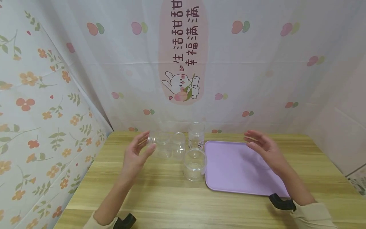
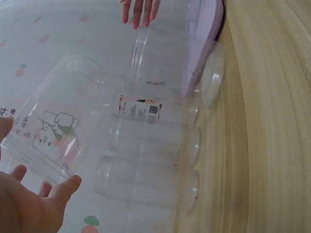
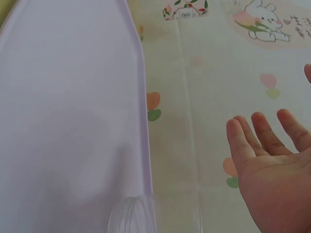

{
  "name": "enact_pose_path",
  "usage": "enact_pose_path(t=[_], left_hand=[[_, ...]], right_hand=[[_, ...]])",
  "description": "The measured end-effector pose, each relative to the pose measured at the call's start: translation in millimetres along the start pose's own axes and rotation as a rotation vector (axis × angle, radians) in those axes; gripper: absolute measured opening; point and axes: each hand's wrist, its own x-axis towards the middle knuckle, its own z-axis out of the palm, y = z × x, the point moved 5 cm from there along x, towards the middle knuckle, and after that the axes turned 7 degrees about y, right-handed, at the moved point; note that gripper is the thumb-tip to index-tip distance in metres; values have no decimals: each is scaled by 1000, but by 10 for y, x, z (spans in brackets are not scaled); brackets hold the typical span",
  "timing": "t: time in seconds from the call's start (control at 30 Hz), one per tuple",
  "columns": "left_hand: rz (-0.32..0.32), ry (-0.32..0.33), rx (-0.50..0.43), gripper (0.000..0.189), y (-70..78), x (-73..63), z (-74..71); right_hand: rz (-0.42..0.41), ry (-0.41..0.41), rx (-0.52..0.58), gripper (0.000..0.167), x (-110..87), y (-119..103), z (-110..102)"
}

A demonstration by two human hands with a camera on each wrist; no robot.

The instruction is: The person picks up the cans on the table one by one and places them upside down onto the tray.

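My left hand (image 1: 137,151) holds a clear plastic jar (image 2: 73,107) by its threaded mouth, thumb and fingers spread round the rim. The jar lies tipped on its side in the air, its base pointing right in the head view. Behind and beside it stand more clear jars: a slim jar (image 1: 178,146), a tall jar (image 1: 196,136) with a printed label, and a wide jar (image 1: 195,168) nearer the front. Over the back part of the purple tray (image 1: 228,178) hovers my right hand (image 1: 266,151), fingers apart and nothing in them.
The wide jar stands right at the tray's left edge. A wooden table (image 1: 160,203) carries everything, and a patterned curtain (image 1: 257,79) hangs close behind it. Another flowered cloth (image 1: 43,127) hangs along the left side.
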Motion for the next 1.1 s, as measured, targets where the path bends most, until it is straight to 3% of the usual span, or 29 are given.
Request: enact_pose_path(t=[0.33, 1.1], left_hand=[[13, 18, -18, 53, -34, 15, 55], [27, 32, -17, 53, -64, 38, 173]], right_hand=[[-3, -33, -8, 49, 12, -10, 140], [-24, -100, 92, 51, 44, -4, 338]])
